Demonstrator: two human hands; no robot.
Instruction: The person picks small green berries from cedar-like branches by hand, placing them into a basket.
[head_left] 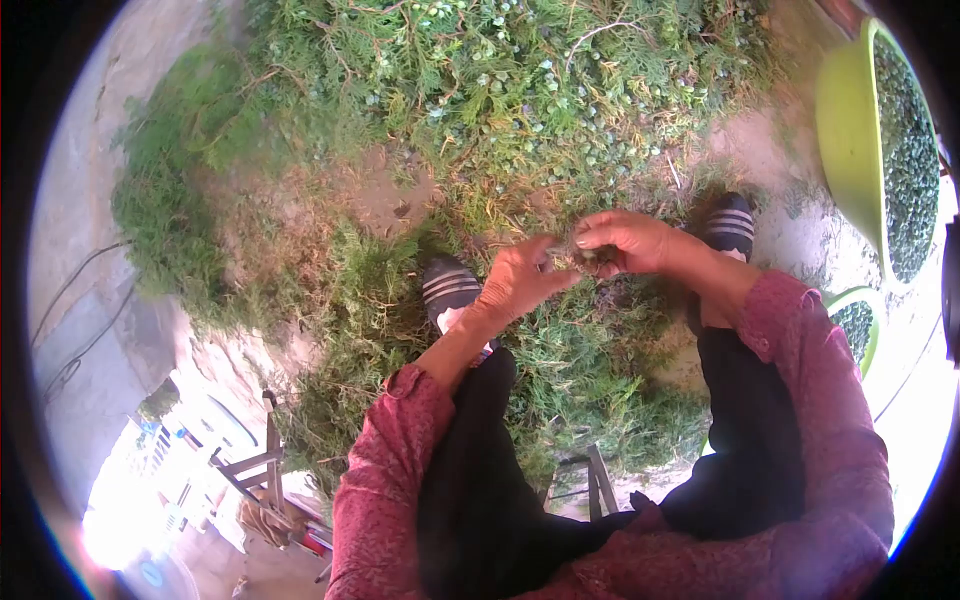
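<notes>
My left hand (522,278) and my right hand (630,240) meet in front of me, above the ground between my feet. Curled fingers of the right hand hold a small conifer sprig (590,262) with greenish-brown bits on it. The left hand's fingertips pinch at its near side, with the thumb stretched along below. Fingers hide part of the sprig. Beyond the hands, a wide heap of cut conifer branches (480,80) carries many small pale blue-green cones.
A large lime-green basin (845,140) full of small green pieces stands at the right, with a smaller green container (870,300) below it. More cut greenery (370,290) surrounds my shoes. A wooden stool (262,465) and a cable (75,285) are at the left.
</notes>
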